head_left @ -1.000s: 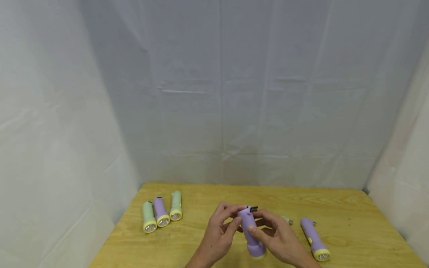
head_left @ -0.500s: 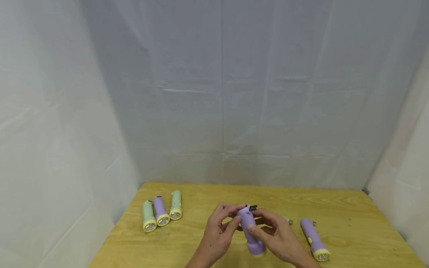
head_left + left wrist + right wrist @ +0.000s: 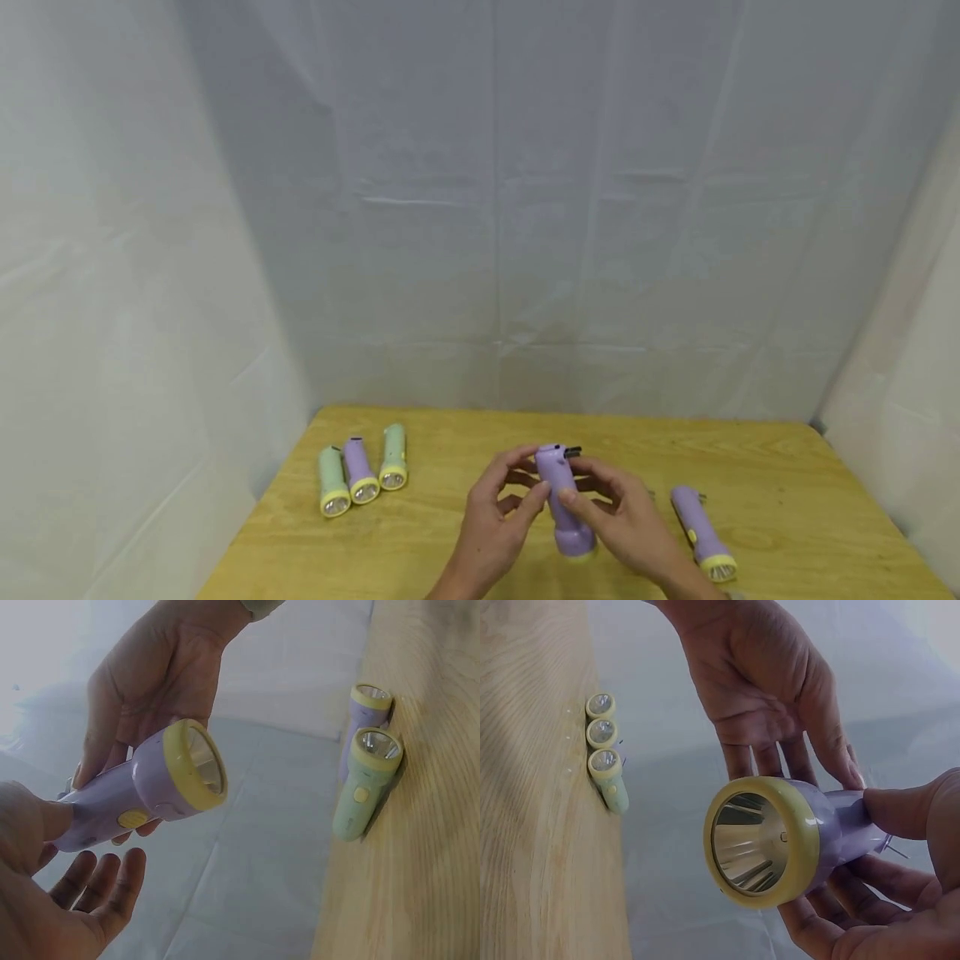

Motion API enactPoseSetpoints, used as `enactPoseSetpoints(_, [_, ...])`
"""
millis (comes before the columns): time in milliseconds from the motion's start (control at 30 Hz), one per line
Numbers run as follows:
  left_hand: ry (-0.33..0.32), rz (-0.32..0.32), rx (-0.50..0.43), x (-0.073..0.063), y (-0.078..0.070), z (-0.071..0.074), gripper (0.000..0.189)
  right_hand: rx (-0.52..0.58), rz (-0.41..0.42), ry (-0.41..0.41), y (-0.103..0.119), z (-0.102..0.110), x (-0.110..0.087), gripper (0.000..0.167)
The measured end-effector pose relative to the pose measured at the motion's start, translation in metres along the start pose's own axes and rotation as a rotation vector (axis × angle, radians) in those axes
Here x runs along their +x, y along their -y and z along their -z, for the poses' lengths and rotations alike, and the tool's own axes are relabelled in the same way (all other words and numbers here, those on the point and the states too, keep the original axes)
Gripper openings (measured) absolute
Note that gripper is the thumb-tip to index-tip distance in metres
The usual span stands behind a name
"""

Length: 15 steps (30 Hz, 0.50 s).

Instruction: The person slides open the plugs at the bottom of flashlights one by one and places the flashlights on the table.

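A purple flashlight (image 3: pixel 567 512) with a yellow head ring is held above the table between both hands, tail up and head down in the head view. Dark plug prongs (image 3: pixel 573 452) stick out sideways from its tail. My left hand (image 3: pixel 493 525) pinches it from the left, thumb on the body and a fingertip at the tail. From the right, my right hand (image 3: pixel 630 525) grips the body with thumb and fingers. The left wrist view shows its yellow switch (image 3: pixel 133 818); the right wrist view shows the reflector (image 3: pixel 751 841).
On the wooden table (image 3: pixel 465 450), a green flashlight (image 3: pixel 332 479), a purple one (image 3: pixel 360 468) and another green one (image 3: pixel 393 454) lie at the left. Another purple flashlight (image 3: pixel 702 533) lies at the right, beside a green one (image 3: pixel 356 802) mostly hidden in the head view.
Both hands have raised the purple flashlight slightly, and its tail has turned a little. The left fingertips have shifted at the tail. The other flashlights stay put.
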<state>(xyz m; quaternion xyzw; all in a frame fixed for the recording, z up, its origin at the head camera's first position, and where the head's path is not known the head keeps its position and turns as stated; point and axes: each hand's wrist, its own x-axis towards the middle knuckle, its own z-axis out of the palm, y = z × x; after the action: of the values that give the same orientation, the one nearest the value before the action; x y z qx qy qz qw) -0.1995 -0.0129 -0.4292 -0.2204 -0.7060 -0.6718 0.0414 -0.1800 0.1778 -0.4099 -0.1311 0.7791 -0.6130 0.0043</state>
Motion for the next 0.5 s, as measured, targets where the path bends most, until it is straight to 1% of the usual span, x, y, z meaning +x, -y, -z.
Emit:
enactPoseSetpoints(200, [0.02, 0.132, -0.02, -0.005, 0.003, -0.003, 0.048, -0.003, -0.027, -0.057, -0.002, 0.001, 0.003, 0.05])
enactPoseSetpoints(300, [0.033, 0.155, -0.038, -0.008, 0.007, -0.006, 0.049, -0.002, -0.039, -0.084, -0.004, 0.003, 0.004, 0.05])
enactPoseSetpoints(367, [0.044, 0.171, -0.068, -0.01, 0.011, -0.009, 0.05, 0.017, -0.074, -0.099, -0.005, 0.003, 0.005, 0.05])
enactPoseSetpoints(500, [0.061, 0.189, -0.118, -0.015, 0.02, -0.014, 0.053, 0.078, -0.132, -0.099, -0.009, 0.003, 0.006, 0.053])
